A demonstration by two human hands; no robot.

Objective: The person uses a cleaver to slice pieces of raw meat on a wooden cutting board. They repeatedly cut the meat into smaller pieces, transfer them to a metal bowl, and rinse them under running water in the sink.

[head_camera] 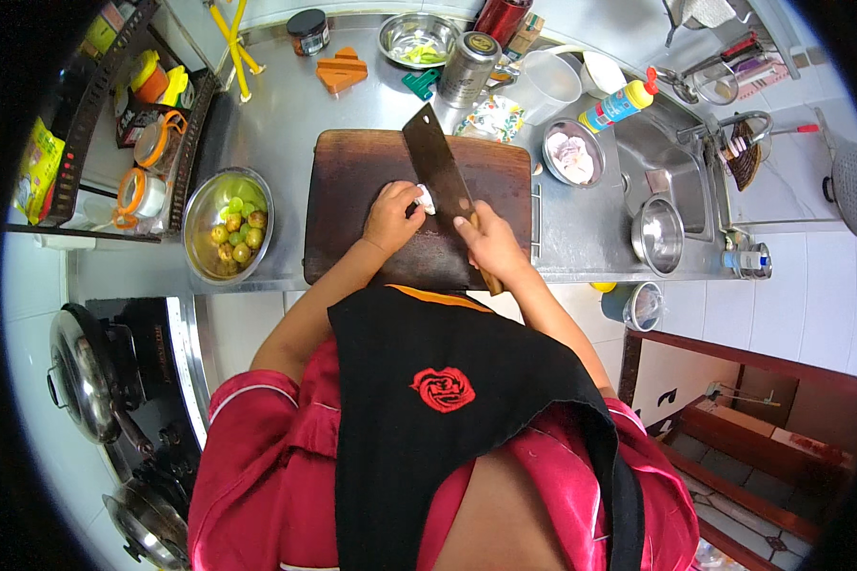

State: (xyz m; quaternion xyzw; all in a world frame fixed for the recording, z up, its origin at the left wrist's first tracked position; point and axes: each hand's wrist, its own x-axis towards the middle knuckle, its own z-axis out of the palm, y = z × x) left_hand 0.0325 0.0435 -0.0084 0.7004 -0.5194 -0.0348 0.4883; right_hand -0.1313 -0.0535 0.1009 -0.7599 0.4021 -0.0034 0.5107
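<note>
A dark wooden cutting board [357,214] lies on the steel counter in front of me. My right hand [493,239] is closed on the wooden handle of a cleaver [435,153], whose broad blade slants up and left over the board. Just left of the blade, my left hand [396,214] holds a small white piece of food [426,200] against the board with its fingertips. What the piece is, I cannot tell. Part of it is hidden by the fingers. A steel bowl with pale, whitish pieces [571,155] stands right of the board.
At the left stands a bowl of green and brownish round fruits [241,235]. Behind the board are a steel mug [469,68], a green clip [421,84], a bowl with green slices [423,51] and a clear plastic jug [546,82]. A sink [660,168] lies at the right.
</note>
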